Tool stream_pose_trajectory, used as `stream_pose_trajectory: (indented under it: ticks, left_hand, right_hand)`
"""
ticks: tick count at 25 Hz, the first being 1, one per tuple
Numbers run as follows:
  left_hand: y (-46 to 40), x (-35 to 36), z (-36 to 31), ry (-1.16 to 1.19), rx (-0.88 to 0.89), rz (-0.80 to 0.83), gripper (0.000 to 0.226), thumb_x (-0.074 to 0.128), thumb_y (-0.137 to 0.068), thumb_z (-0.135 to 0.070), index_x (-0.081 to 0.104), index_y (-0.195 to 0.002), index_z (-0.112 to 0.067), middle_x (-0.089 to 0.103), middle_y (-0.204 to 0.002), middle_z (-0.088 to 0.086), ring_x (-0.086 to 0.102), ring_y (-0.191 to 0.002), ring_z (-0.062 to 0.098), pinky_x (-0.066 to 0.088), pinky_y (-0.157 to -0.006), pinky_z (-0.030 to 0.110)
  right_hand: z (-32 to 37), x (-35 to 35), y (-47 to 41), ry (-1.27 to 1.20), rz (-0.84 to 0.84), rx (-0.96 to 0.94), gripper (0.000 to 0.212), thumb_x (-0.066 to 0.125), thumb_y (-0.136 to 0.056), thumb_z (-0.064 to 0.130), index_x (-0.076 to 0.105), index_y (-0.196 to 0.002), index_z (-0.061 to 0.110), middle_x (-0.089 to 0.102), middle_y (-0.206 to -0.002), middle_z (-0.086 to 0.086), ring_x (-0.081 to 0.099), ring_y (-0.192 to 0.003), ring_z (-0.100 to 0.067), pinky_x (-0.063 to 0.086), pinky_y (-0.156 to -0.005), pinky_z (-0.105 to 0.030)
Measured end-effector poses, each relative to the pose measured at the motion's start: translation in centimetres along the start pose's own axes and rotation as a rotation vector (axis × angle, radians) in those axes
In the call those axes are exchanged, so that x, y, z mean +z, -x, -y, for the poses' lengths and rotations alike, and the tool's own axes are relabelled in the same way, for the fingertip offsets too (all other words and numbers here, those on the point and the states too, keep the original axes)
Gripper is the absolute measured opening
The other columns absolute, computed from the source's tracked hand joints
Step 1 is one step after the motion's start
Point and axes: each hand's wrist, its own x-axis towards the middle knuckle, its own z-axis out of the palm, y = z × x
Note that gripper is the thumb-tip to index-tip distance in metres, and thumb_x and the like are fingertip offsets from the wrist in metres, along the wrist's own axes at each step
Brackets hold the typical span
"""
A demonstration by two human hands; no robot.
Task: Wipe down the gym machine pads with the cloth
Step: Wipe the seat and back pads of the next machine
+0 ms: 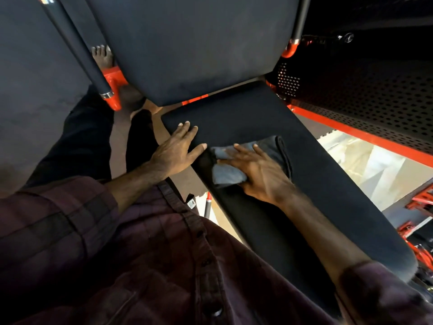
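A long black seat pad runs from the middle of the view to the lower right. A second, wider black back pad rises above its far end. A folded grey cloth lies on the seat pad near its left edge. My right hand presses flat on the cloth with straight, spread fingers. My left hand rests open on the pad's left edge just beside the cloth, fingers straight.
Black handle bars with orange ends hang at the left of the back pad and at its right. A perforated black panel with an orange frame flanks the seat on the right. My legs and bare feet stand to the left.
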Motion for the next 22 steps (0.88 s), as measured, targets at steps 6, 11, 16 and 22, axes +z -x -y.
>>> stream_pose_trajectory:
  ticks: [6, 11, 16, 22]
  left_hand:
    - [-0.1, -0.7, 0.1, 0.02, 0.007, 0.04, 0.079, 0.043, -0.107, -0.061, 0.019, -0.169, -0.019, 0.006, -0.178, 0.005, -0.001, -0.165, 0.018, 0.012, -0.131, 0.042]
    - [-1.0, -0.7, 0.5, 0.06, -0.02, 0.016, 0.073, 0.044, -0.109, -0.055, 0.023, -0.169, -0.019, 0.009, -0.178, 0.008, 0.001, -0.165, 0.021, 0.016, -0.13, 0.045]
    - [-2.4, -0.1, 1.6, 0.08, -0.033, -0.025, 0.071, 0.043, -0.109, -0.055, 0.026, -0.168, -0.019, 0.013, -0.177, 0.009, 0.005, -0.165, 0.024, 0.02, -0.131, 0.049]
    - [-3.5, 0.3, 3.0, 0.113, -0.059, -0.064, 0.07, 0.045, -0.109, -0.055, 0.029, -0.167, -0.018, 0.016, -0.176, 0.012, 0.007, -0.164, 0.027, 0.018, -0.131, 0.048]
  right_hand:
    - [-1.5, -1.2, -3.4, 0.055, -0.09, 0.291, 0.078, 0.067, -0.091, 0.024, 0.035, -0.162, 0.038, 0.034, -0.17, 0.007, 0.021, -0.161, -0.02, 0.008, -0.13, -0.055]
    - [2.7, 1.3, 0.2, 0.048, -0.049, 0.004, 0.077, 0.06, -0.086, 0.024, 0.04, -0.159, 0.037, 0.033, -0.169, 0.007, 0.021, -0.161, -0.019, 0.003, -0.131, -0.05]
    - [1.8, 0.1, -6.0, 0.046, -0.083, 0.251, 0.078, 0.062, -0.088, 0.029, 0.036, -0.161, 0.038, 0.035, -0.169, 0.008, 0.022, -0.16, -0.02, 0.005, -0.13, -0.057]
    - [1.8, 1.5, -1.8, 0.033, -0.056, -0.034, 0.083, 0.069, -0.086, 0.019, 0.038, -0.161, 0.037, 0.034, -0.168, 0.014, 0.02, -0.16, -0.012, 0.006, -0.131, -0.05]
